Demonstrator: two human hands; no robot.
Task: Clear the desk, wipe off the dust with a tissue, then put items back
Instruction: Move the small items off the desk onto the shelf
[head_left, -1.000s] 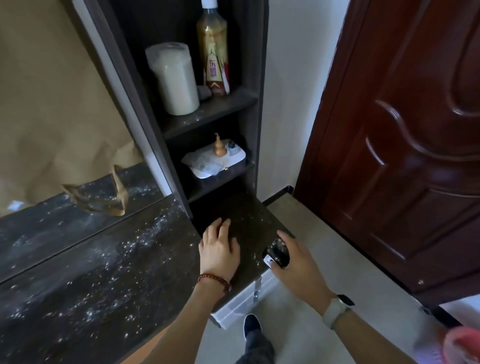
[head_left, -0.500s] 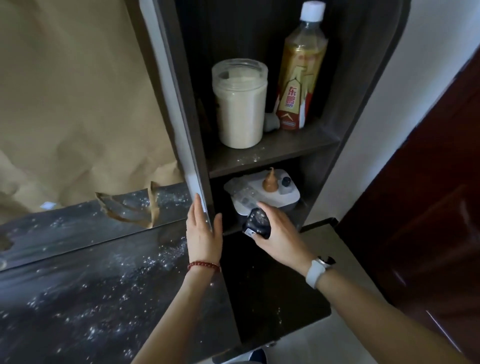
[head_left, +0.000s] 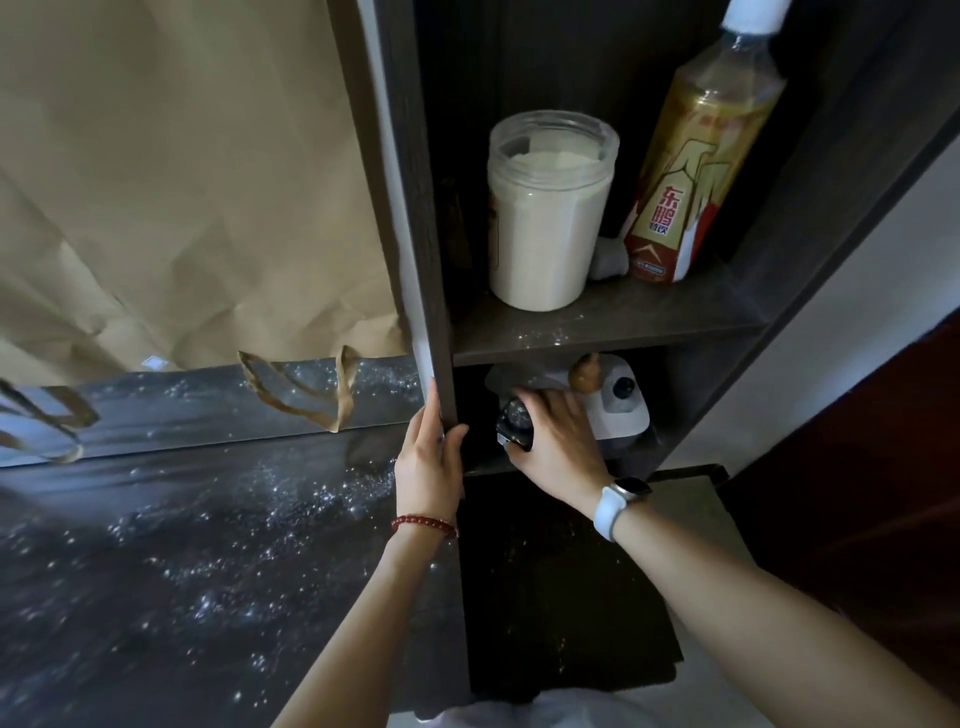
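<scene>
The dark desk top (head_left: 197, 561) is speckled with pale dust. My left hand (head_left: 428, 462) grips the front edge of the shelf unit's upright panel (head_left: 415, 218), thumb on one side and fingers on the other. My right hand (head_left: 558, 441) reaches into the lower shelf compartment and holds a small black object (head_left: 514, 423) with a white end. Just behind it in that compartment lies a white flat item (head_left: 621, 410) with a small tan gourd figure (head_left: 584, 376) and a dark knob on top.
On the upper shelf (head_left: 597, 332) stand a clear jar of pale powder (head_left: 548, 213) and a yellow drink bottle (head_left: 698, 156). Brown paper with handles (head_left: 182, 182) leans against the wall behind the desk. A dark red door (head_left: 883, 493) is at right.
My right hand has carried the black object from the desk's edge up into the lower shelf compartment. My left hand left the desk top and took hold of the upright panel. The camera came closer.
</scene>
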